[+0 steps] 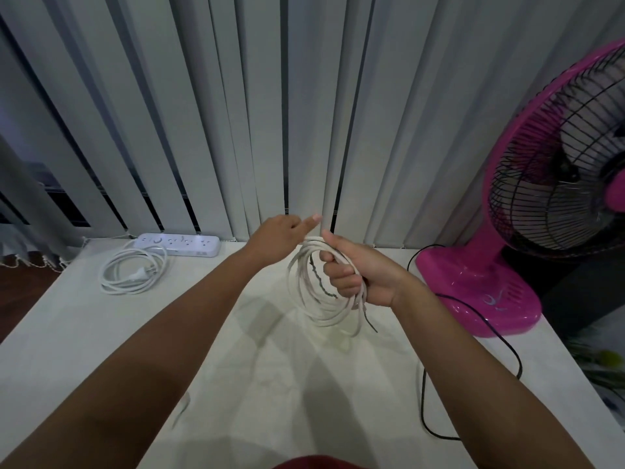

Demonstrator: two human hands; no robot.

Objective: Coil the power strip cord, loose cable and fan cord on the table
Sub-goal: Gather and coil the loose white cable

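Note:
My right hand (355, 272) is closed around a coil of loose white cable (306, 296), held upright above the middle of the white table (101, 350). My left hand (287, 231) touches the top of that coil, its index finger pointing out. A white power strip (179, 244) lies at the back left, with its white cord (132, 270) coiled in front of it, plug inside the loops. A pink fan (554, 184) stands at the right. Its black cord (487, 336) runs loose over the table toward the front edge.
Grey vertical blinds (270, 113) hang right behind the table's far edge. The fan's pink base (480, 292) sits on the table's right side. Dark floor (20, 299) shows beyond the left edge.

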